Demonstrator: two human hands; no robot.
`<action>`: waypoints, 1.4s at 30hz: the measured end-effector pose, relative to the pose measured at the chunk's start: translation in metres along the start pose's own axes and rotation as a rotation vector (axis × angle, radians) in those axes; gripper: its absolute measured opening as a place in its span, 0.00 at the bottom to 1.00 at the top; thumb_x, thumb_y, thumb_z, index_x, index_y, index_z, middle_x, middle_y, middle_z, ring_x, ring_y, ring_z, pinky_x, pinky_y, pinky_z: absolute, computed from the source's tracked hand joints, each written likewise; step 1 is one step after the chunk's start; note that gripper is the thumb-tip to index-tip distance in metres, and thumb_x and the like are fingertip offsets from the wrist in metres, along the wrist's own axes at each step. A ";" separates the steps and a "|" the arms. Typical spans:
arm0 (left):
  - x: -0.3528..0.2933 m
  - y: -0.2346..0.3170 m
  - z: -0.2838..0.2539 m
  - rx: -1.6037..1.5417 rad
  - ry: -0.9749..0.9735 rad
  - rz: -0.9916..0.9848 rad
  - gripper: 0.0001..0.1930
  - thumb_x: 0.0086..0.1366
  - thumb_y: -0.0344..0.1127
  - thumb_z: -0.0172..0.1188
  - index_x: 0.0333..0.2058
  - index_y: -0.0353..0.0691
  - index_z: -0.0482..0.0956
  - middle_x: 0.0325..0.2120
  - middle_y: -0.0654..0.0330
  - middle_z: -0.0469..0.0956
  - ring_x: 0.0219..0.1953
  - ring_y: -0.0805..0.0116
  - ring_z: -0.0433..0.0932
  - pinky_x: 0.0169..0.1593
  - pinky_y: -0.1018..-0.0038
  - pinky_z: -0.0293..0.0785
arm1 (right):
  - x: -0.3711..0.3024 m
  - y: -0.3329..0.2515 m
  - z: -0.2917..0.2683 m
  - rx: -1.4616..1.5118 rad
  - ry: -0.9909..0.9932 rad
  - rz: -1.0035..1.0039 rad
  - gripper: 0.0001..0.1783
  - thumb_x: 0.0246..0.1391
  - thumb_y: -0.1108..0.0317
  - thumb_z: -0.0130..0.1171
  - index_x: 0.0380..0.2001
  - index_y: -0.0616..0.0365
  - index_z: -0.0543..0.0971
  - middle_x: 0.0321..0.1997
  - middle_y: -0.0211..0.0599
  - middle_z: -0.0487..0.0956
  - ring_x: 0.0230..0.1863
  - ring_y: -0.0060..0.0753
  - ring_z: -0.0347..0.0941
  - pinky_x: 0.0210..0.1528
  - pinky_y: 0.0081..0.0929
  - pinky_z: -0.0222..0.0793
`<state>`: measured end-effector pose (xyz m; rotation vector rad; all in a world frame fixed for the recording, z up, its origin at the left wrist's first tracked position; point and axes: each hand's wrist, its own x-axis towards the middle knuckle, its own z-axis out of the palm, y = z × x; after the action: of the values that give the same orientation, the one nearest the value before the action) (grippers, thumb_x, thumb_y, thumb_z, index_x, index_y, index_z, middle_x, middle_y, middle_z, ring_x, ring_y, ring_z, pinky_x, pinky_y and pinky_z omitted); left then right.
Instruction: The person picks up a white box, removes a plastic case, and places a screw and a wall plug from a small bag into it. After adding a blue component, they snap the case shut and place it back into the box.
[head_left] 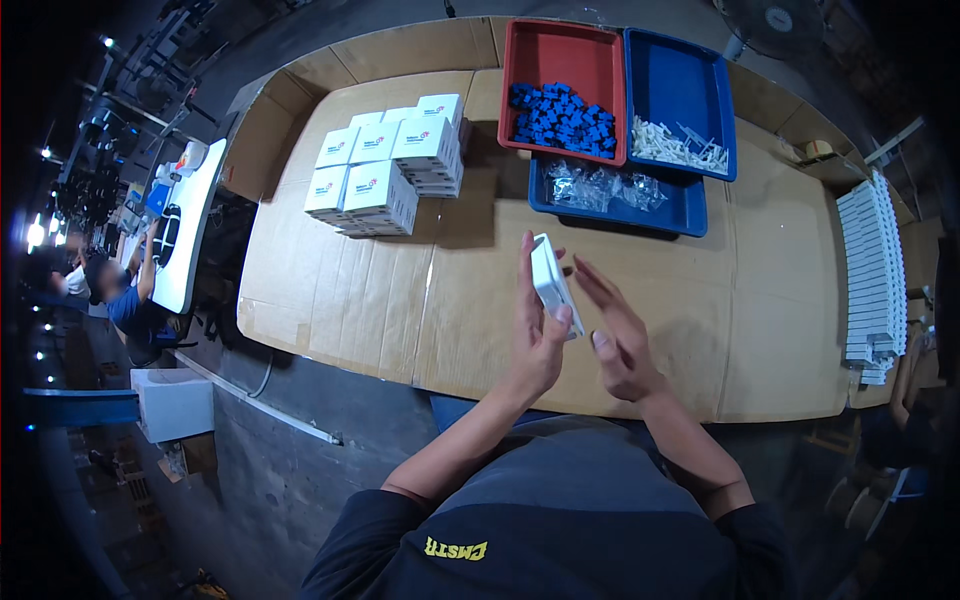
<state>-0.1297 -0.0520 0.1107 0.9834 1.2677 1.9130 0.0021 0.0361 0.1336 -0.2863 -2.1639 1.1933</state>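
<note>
My left hand (537, 352) is closed around a white, shallow, box-like plastic piece (547, 274) with a raised rim. I hold it tilted up above the cardboard-covered table (480, 300), thumb on its near end and fingers along its left side. My right hand (622, 345) is just to the right of the piece, fingers stretched out and apart from the thumb, with nothing in it. Beyond my hands lies a blue tray (560, 203) holding clear plastic bags (600, 188).
A red tray (560, 60) of small blue parts (562, 118) and another blue tray (675, 75) of white plastic pieces (680, 150) stand behind. Small white boxes (370, 165) are stacked left; white parts (873, 275) line the right edge. At far left a person (135, 300) works.
</note>
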 end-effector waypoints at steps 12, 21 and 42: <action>0.002 -0.002 -0.021 0.267 -0.214 0.187 0.47 0.69 0.44 0.60 0.77 0.37 0.43 0.74 0.44 0.53 0.76 0.49 0.54 0.76 0.57 0.49 | 0.012 -0.022 0.003 0.656 0.138 0.559 0.36 0.64 0.64 0.68 0.69 0.67 0.66 0.63 0.43 0.76 0.63 0.31 0.73 0.62 0.29 0.73; -0.004 0.006 -0.009 -0.202 -0.100 -0.217 0.41 0.79 0.49 0.50 0.78 0.40 0.38 0.74 0.51 0.53 0.73 0.63 0.58 0.70 0.67 0.61 | -0.001 -0.010 0.017 -0.107 0.190 0.082 0.34 0.58 0.57 0.70 0.61 0.68 0.77 0.73 0.57 0.68 0.72 0.56 0.67 0.71 0.45 0.65; -0.012 -0.009 0.002 0.012 0.027 0.160 0.45 0.75 0.62 0.48 0.74 0.29 0.49 0.68 0.42 0.58 0.71 0.50 0.58 0.73 0.56 0.51 | -0.029 -0.014 0.052 -0.031 0.198 0.103 0.27 0.72 0.71 0.46 0.70 0.70 0.66 0.72 0.65 0.67 0.66 0.62 0.74 0.61 0.38 0.76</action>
<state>-0.1211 -0.0577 0.1002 1.0983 1.2499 2.0477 -0.0062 -0.0209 0.1130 -0.5129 -2.0175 1.1371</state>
